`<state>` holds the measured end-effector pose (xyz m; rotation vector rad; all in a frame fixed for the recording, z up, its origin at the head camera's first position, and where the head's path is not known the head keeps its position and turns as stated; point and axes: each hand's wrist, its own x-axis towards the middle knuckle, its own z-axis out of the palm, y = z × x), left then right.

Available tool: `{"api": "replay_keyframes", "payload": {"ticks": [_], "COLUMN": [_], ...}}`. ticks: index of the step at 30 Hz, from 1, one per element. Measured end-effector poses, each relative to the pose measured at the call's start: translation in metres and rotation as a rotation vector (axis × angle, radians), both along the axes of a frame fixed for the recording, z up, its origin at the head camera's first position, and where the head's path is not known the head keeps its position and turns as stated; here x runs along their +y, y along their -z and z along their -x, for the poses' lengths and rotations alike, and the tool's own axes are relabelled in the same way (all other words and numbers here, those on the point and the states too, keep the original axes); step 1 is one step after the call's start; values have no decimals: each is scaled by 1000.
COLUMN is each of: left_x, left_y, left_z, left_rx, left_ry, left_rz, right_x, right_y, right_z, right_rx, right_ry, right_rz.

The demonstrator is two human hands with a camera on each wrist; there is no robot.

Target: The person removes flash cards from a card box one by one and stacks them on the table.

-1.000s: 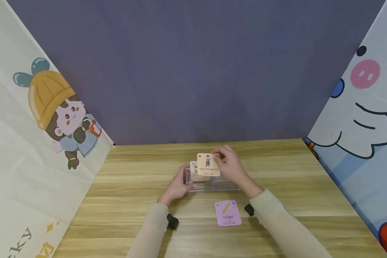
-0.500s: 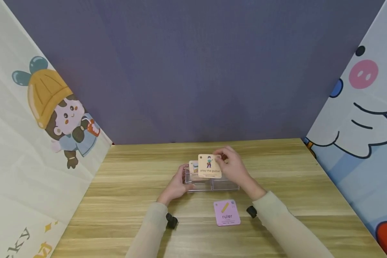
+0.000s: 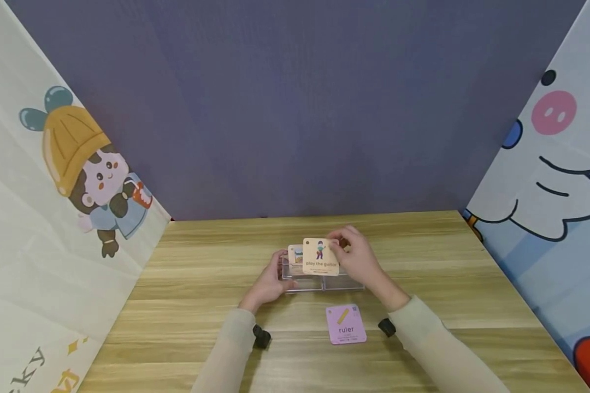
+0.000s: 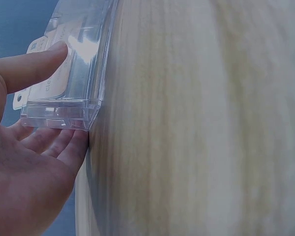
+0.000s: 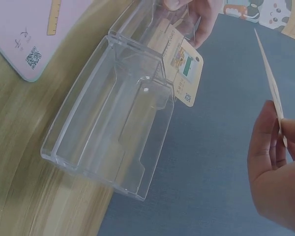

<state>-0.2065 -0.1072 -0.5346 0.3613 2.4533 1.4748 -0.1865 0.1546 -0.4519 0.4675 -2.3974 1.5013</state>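
My right hand pinches a cream flashcard, "play the guitar", by its right edge. In the right wrist view this card shows edge-on, apart from the clear plastic card holder. My left hand grips the holder's left end, thumb in front and fingers at its end. In the left compartment stands another cream card, partly hidden in the head view by the guitar card. The right wrist view shows this standing card rising above the holder's back; the other compartment holds nothing.
A purple "ruler" flashcard lies face up in front of the holder on the wooden table. A dark panel rises behind the table. Printed cloths hang at left and right.
My right hand has lowered the guitar card slightly and shifted it a little to the right. The left hand stays on the holder, and the ruler card lies as before.
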Motion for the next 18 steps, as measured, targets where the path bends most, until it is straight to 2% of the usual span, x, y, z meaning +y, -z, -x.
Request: {"api": "replay_keyframes", "payload": {"ticks": [8, 18], "left_x": [1, 3], "left_y": [1, -1], "left_z": [0, -1], "left_rx": [9, 10], "left_ry": [4, -1], "left_rz": [-6, 9], "right_x": [4, 10], "right_y": [2, 3], "right_z": [-6, -10], "right_rx": [17, -2], "right_ry": [9, 18], "right_rz": [-16, 7]}}
